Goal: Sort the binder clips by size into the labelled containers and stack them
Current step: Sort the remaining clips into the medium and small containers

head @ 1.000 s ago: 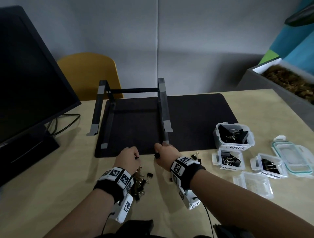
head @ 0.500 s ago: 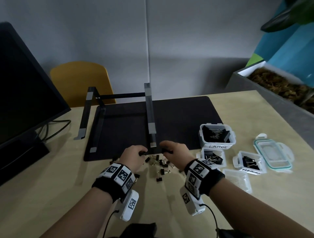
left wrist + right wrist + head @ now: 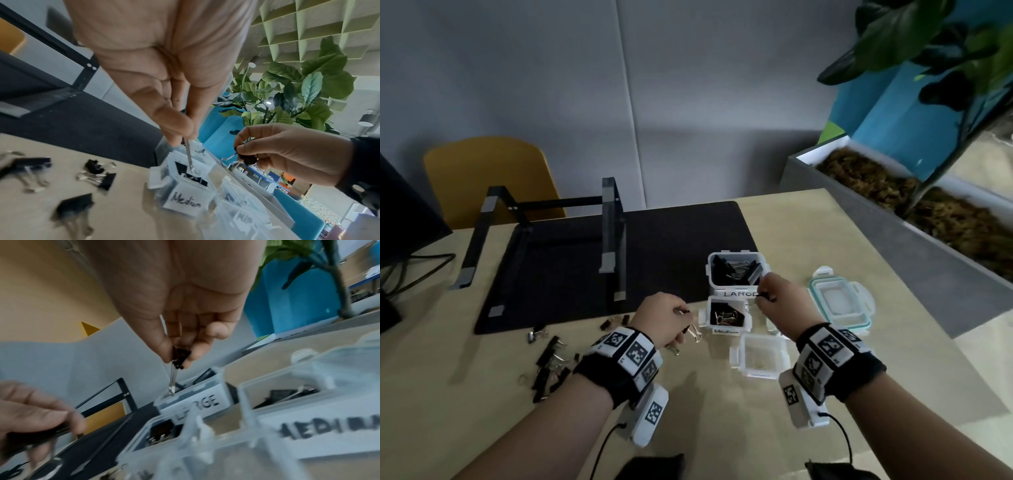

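My left hand (image 3: 683, 313) pinches a binder clip (image 3: 693, 332) by its wire handle (image 3: 189, 155), just left of the clear container labelled Medium (image 3: 726, 330), which holds a few clips. My right hand (image 3: 762, 296) pinches a small black clip (image 3: 246, 160) between thumb and fingers, in front of the LARGE container (image 3: 736, 293) full of big black clips. In the right wrist view that clip (image 3: 180, 360) hangs above the LARGE container's rim (image 3: 197, 404), with a second MEDIUM container (image 3: 329, 431) beside it. Several loose clips (image 3: 551, 363) lie on the table to the left.
An empty clear container (image 3: 762, 373) sits in front of the Medium one, and a teal-rimmed lid (image 3: 840, 301) lies to the right. A black mat (image 3: 654, 246) with a laptop stand (image 3: 613, 240) is behind. A planter (image 3: 911, 222) borders the table's right edge.
Both hands have moved right from the mat's front edge to the containers, each now holding a clip. The loose clips are now left of the hands.
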`<action>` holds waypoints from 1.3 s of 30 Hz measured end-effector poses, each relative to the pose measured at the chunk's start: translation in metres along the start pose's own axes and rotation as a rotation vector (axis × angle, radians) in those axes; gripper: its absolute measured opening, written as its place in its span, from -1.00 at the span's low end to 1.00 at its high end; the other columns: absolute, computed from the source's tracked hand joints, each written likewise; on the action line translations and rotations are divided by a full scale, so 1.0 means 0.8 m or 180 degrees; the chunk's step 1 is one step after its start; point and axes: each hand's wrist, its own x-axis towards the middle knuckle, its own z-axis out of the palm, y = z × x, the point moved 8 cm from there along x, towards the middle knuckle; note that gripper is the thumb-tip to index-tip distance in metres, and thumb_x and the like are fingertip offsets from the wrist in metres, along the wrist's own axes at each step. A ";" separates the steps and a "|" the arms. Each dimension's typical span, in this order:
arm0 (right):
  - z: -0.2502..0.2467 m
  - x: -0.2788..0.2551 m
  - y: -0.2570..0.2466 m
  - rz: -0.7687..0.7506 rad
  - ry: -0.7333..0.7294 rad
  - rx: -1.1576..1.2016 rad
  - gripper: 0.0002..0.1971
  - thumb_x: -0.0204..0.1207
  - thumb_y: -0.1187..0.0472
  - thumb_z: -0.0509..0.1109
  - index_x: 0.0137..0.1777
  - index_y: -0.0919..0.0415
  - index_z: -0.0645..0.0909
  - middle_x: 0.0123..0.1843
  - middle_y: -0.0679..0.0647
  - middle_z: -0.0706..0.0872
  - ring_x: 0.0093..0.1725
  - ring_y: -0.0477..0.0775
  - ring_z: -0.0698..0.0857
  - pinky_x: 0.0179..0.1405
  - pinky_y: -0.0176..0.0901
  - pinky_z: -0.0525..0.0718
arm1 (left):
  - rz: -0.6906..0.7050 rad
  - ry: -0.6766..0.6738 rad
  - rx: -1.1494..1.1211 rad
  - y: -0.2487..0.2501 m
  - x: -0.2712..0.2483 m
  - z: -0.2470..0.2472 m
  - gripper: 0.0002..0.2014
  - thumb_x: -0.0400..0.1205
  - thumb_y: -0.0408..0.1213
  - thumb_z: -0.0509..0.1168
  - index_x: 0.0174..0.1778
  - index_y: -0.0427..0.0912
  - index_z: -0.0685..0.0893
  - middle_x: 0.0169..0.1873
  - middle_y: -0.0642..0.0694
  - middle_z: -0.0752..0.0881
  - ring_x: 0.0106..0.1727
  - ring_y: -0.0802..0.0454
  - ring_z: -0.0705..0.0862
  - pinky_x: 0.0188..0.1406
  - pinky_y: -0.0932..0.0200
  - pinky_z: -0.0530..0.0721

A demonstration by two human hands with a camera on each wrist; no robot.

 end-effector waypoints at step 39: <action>-0.024 0.014 0.138 -0.0219 -0.0401 -0.0460 -0.72 0.52 0.21 0.32 0.23 0.10 0.61 0.27 0.12 0.53 0.25 0.15 0.54 0.28 -0.15 0.45 | 0.0512 -0.0011 0.1496 0.142 0.075 0.174 -0.81 0.53 -0.21 0.33 -0.10 -0.25 0.77 -0.07 -0.14 0.78 0.01 -0.08 0.72 -0.04 0.10 0.66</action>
